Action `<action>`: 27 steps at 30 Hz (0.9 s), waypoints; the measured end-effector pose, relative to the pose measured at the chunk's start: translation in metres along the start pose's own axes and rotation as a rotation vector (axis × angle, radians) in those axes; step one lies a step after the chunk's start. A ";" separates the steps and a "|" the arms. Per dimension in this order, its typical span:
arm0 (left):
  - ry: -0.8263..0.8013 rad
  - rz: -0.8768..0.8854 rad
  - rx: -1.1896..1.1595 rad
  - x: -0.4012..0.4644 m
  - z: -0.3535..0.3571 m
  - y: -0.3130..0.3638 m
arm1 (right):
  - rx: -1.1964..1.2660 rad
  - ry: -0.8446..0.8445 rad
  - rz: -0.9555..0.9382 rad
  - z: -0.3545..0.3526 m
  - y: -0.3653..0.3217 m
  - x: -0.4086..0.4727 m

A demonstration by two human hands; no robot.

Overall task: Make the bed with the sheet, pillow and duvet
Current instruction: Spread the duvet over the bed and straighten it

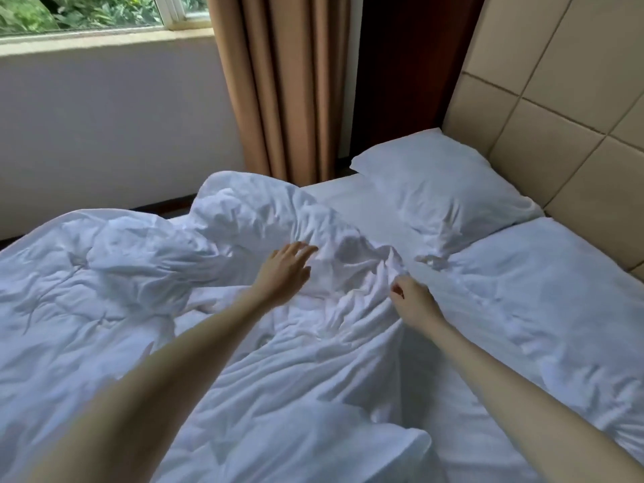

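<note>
Two bare arms reach out over a bed covered in white linen. The left hand (284,270) has its fingers straight and slightly spread, the fingertips touching a raised fold of the duvet (146,291). The right hand (413,301) has its fingers curled, pinching a bunch of the duvet's rumpled edge near the middle of the bed. The duvet lies crumpled in heaps across the left and near part of the bed, with a tall hump at its far edge. Beyond it a flat strip of the sheet (352,203) shows on the mattress. One pillow (442,190) lies at the far corner against the padded beige headboard (557,109), and a second pillow (543,291) lies just beside it on the right, nearer the camera, their edges touching. Behind the bed hang tan curtains (278,81), and a window (87,15) with green leaves outside sits above a white wall.
</note>
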State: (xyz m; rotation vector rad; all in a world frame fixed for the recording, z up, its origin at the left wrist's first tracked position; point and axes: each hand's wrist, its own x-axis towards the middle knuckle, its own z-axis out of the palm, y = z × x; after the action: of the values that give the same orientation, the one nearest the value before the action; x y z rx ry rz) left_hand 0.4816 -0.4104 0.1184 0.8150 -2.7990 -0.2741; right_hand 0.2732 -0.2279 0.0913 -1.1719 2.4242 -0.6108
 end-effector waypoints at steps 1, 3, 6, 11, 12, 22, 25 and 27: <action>-0.023 -0.041 -0.006 -0.015 0.006 -0.008 | -0.009 -0.033 -0.037 0.012 -0.003 -0.004; -0.030 -0.107 -0.039 -0.050 0.017 -0.026 | -0.017 -0.093 -0.100 0.036 -0.008 -0.012; -0.042 -0.205 -0.070 -0.101 0.036 -0.053 | -0.042 -0.165 -0.151 0.062 -0.020 -0.026; -0.058 -0.364 -0.098 -0.181 0.050 -0.080 | -0.080 -0.209 -0.236 0.096 -0.054 -0.064; -0.077 -0.391 -0.098 -0.197 0.051 -0.086 | -0.085 -0.223 -0.246 0.104 -0.061 -0.073; -0.567 -0.650 0.013 -0.372 0.062 -0.128 | -0.241 -0.588 -0.147 0.186 -0.109 -0.183; -0.534 -0.639 -0.026 -0.393 0.064 -0.118 | -0.362 -0.612 -0.115 0.206 -0.114 -0.208; -0.506 -0.667 -0.126 -0.397 0.060 -0.108 | -0.444 -0.570 -0.114 0.219 -0.115 -0.224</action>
State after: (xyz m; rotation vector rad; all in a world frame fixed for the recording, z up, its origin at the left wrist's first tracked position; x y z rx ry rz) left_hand 0.8484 -0.2760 -0.0250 1.8461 -2.7757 -0.8545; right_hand 0.5874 -0.1604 0.0026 -1.4206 2.0464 0.2365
